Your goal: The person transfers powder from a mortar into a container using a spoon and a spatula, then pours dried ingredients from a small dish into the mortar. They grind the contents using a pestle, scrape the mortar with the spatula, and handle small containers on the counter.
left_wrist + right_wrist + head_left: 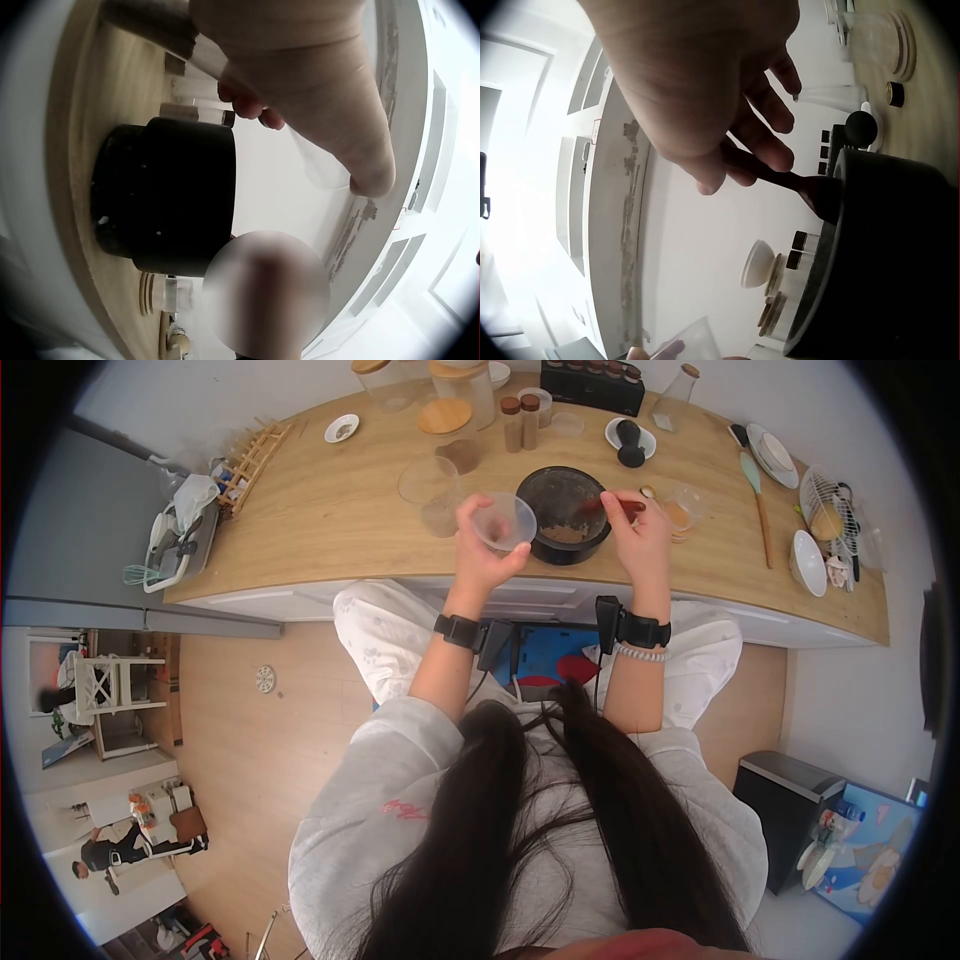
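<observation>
The left hand grips a clear plastic cup, tilted beside the left rim of a black pot. Brown crumbly stuff lies at the pot's bottom. Over the pot's right side, the right hand pinches the handle of a dark reddish spoon. In the right wrist view the spoon reaches over the rim of the pot, and the right hand has its thumb and fingers on the handle. The left wrist view has the left hand above and beside the pot.
Clear containers stand left of the pot, and two spice jars behind it. A glass bowl is right of the right hand. Farther right lie a spatula and a white bowl. The counter's front edge runs below the hands.
</observation>
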### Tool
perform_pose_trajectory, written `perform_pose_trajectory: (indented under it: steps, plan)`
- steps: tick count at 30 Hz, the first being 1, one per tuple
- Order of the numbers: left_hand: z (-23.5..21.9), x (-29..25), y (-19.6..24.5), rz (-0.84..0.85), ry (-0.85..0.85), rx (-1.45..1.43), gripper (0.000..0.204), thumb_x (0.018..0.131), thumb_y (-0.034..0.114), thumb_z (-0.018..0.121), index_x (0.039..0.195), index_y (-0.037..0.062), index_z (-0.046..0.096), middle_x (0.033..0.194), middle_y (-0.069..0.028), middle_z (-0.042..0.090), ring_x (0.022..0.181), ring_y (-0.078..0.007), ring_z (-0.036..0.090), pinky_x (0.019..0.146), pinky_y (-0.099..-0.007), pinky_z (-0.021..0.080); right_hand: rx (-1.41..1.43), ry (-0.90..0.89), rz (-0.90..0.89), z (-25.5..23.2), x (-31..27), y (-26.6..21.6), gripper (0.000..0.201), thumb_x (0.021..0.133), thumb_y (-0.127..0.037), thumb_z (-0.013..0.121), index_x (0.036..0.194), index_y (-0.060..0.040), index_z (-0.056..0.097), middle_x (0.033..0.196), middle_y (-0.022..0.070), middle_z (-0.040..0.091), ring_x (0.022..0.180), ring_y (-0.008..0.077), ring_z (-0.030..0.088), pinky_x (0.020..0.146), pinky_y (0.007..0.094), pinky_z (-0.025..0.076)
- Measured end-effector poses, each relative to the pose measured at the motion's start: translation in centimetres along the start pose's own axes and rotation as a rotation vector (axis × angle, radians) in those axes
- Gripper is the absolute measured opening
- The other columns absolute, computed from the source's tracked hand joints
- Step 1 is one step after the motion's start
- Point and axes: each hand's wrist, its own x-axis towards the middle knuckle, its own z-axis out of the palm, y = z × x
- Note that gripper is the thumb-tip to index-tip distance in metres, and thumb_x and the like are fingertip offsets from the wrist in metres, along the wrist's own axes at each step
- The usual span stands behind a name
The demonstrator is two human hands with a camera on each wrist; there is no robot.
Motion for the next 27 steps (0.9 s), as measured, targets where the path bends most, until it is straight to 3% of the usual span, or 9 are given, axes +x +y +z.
perform_pose_trajectory:
  steps: [14, 20, 22, 23, 25, 27]
  plan:
    - [-0.2, 0.0, -0.1, -0.007, 0.025, -0.021, 0.072, 0.065, 0.03, 0.075, 0.118, 0.0081, 0.032, 0.087, -0.0058, 0.05, 0.077, -0.0137, 0.049, 0.068, -0.0262, 0.041, 0.081, 0.006, 0.252, -0.1, 0.3, 0.6, 0.024, 0.083, -0.024, 0.066, 0.081, -0.0003, 0.063, 0.065, 0.0057, 0.063, 0.06, 0.0117, 0.058, 0.055, 0.0249, 0.043]
    - [0.0, 0.1, -0.2, -0.015, 0.018, -0.02, 0.072, 0.065, 0.031, 0.076, 0.117, 0.008, 0.032, 0.082, -0.0048, 0.051, 0.072, -0.0131, 0.049, 0.066, -0.0255, 0.041, -0.138, -0.144, 0.17, 0.1, 3.8, -1.5, 0.035, 0.087, -0.032, 0.057, 0.072, -0.0005, 0.058, 0.057, 0.0085, 0.062, 0.055, 0.0211, 0.061, 0.055, 0.0298, 0.045]
    - [0.1, 0.2, -0.1, 0.045, 0.052, 0.059, 0.07, 0.06, 0.029, 0.076, 0.113, 0.0079, 0.036, 0.07, -0.0061, 0.055, 0.063, -0.0179, 0.054, 0.061, -0.0288, 0.046, -0.363, -0.264, 0.066, 0.3, 4.7, -2.6, 0.037, 0.086, -0.034, 0.055, 0.072, -0.0007, 0.058, 0.055, 0.011, 0.06, 0.055, 0.0277, 0.06, 0.055, 0.0334, 0.046]
    - [0.1, 0.2, -0.1, 0.046, 0.054, 0.059, 0.07, 0.06, 0.029, 0.076, 0.113, 0.0079, 0.036, 0.07, -0.0061, 0.055, 0.063, -0.0179, 0.054, 0.061, -0.0288, 0.046, -0.362, -0.265, 0.065, 0.6, 4.9, -2.8, 0.037, 0.086, -0.034, 0.055, 0.072, -0.0007, 0.058, 0.055, 0.011, 0.06, 0.055, 0.0277, 0.06, 0.055, 0.0334, 0.046]
    - [0.0, 0.2, -0.2, 0.033, 0.051, 0.073, 0.07, 0.06, 0.03, 0.076, 0.113, 0.008, 0.036, 0.07, -0.0061, 0.055, 0.063, -0.018, 0.054, 0.061, -0.0291, 0.047, -0.312, -0.447, 0.088, 1.2, 5.2, -3.1, 0.034, 0.085, -0.033, 0.055, 0.075, -0.001, 0.06, 0.058, 0.0129, 0.06, 0.06, 0.0308, 0.061, 0.056, 0.0373, 0.046]
    - [0.1, 0.3, -0.2, 0.036, 0.056, 0.065, 0.07, 0.06, 0.03, 0.077, 0.113, 0.0081, 0.036, 0.07, -0.006, 0.055, 0.063, -0.0179, 0.054, 0.061, -0.029, 0.046, -0.341, -0.475, 0.044, 2.2, 5.3, -2.4, 0.034, 0.085, -0.033, 0.057, 0.075, -0.0002, 0.06, 0.061, 0.0148, 0.06, 0.059, 0.0309, 0.059, 0.054, 0.0368, 0.045]
